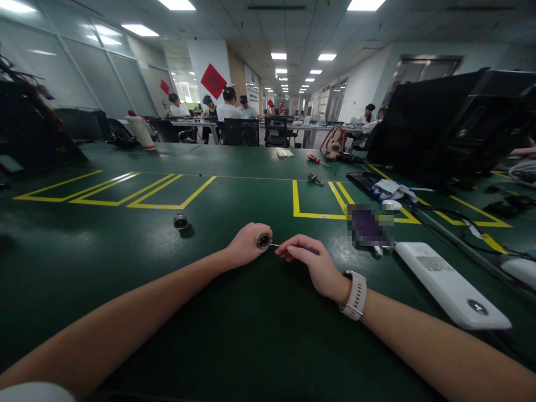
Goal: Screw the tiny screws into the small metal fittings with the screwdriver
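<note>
My left hand (247,244) is closed around a small round metal part (263,241), its ringed open end turned to the right. In my right hand (312,257), which wears a pale watch at the wrist, the fingers pinch a thin screwdriver-like tool (274,244). The tool's slim metal shaft points left and reaches the open end of the round part; whether the tip is inside cannot be seen. Most of its handle is hidden by the fingers. Left of my left hand, a similar dark metal part (181,221) stands on the green table (234,335).
A white power bank (452,285) and a blurred-out phone (368,226) lie to the right, with cables beyond. Farther back are a small metal piece (315,179), a red-handled screwdriver (318,160) and a cloth (391,190). A large black case (452,123) stands far right. People sit at distant tables.
</note>
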Demonstrator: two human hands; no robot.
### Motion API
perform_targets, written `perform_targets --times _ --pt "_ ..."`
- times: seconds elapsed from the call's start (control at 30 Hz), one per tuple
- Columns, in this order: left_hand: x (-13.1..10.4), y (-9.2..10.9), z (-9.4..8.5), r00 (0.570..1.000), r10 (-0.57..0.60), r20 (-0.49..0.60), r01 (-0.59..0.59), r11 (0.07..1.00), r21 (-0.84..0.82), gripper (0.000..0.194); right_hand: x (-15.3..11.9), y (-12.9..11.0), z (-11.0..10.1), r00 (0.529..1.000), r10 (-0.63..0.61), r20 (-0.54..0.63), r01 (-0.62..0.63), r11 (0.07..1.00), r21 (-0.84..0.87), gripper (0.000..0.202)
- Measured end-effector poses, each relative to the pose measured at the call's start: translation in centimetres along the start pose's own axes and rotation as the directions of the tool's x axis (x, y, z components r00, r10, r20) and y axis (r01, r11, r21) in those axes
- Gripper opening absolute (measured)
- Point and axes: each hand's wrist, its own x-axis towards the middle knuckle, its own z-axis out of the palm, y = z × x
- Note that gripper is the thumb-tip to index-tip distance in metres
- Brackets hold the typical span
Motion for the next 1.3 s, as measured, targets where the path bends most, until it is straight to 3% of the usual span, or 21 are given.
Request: perform_targets --times 0.1,0.17,0.23,0.3,0.37,0.47,0.57,0.67,0.8,0.9,0.97,1.03,1.13,1.23,1.3 --pt "0.1 -0.1 0.1 0.999 -0.031 -0.01 0.031 1.0 0.003 0.004 -0.5 -0.3 0.5 0.989 -0.15 -0.015 0.145 0.973 -0.178 0.014" --pt "0.1 -0.1 0.2 1.0 -0.025 -0.011 0.026 0.999 0.027 0.004 -0.8 -0.4 0.9 0.967 -0.256 0.008 0.243 0.908 -0.342 0.013" --pt "0.1 0.0 0.2 1.0 -0.002 -0.004 0.002 0.998 0.067 0.004 -1.0 -0.4 1.1 0.955 -0.294 0.044 0.282 0.852 -0.442 0.014" --pt "0.1 0.2 0.1 1.0 0.026 0.015 -0.027 0.995 0.101 0.004 -1.0 -0.4 1.1 0.962 -0.27 0.042 0.259 0.856 -0.447 0.013" --pt "0.1 0.3 0.1 0.998 0.044 0.035 -0.048 0.992 0.117 0.004 -0.7 -0.3 0.9 0.981 -0.192 0.013 0.184 0.916 -0.356 0.013" --pt "0.1 0.4 -0.1 0.998 0.047 0.05 -0.052 0.992 0.112 0.004 -0.1 -0.3 0.3 1.0 -0.02 -0.008 0.02 0.997 -0.079 0.014" --pt "0.1 0.4 -0.1 0.998 0.035 0.054 -0.039 0.996 0.076 0.004 0.3 -0.2 0.0 0.993 0.12 -0.01 -0.116 0.976 0.184 0.014" --pt "0.1 0.4 -0.1 0.999 0.003 0.044 -0.005 0.999 0.048 0.004 0.3 -0.2 0.0 0.989 0.149 -0.01 -0.142 0.96 0.239 0.014" --pt "0.1 0.3 0.1 0.999 -0.022 0.042 0.019 0.997 0.072 0.004 -0.4 -0.5 0.3 0.998 -0.044 -0.038 0.041 0.997 -0.071 0.014" --pt "0.1 0.3 0.2 0.999 0.007 0.04 -0.011 0.994 0.106 0.006 -1.0 -0.8 0.9 0.978 -0.207 0.008 0.195 0.905 -0.378 0.013" --pt "0.1 0.4 0.2 0.998 0.032 0.047 -0.038 0.99 0.139 0.007 -1.1 -1.0 1.1 0.97 -0.241 0.034 0.23 0.862 -0.453 0.013" --pt "0.1 0.5 0.2 0.997 0.05 0.055 -0.058 0.985 0.162 0.007 -0.9 -0.9 1.1 0.98 -0.196 0.017 0.187 0.896 -0.402 0.013" --pt "0.0 0.6 0.1 0.997 0.057 0.059 -0.066 0.985 0.161 0.006 -0.3 -0.5 0.5 0.999 -0.032 -0.012 0.031 0.993 -0.114 0.014" --pt "0.0 0.5 0.0 0.997 0.05 0.06 -0.057 0.99 0.129 0.005 0.5 0.0 0.0 0.992 0.127 -0.009 -0.121 0.966 0.229 0.014" --pt "0.0 0.4 0.0 0.998 0.032 0.061 -0.037 0.994 0.098 0.004 0.7 0.1 -0.2 0.984 0.18 -0.003 -0.169 0.929 0.329 0.012"
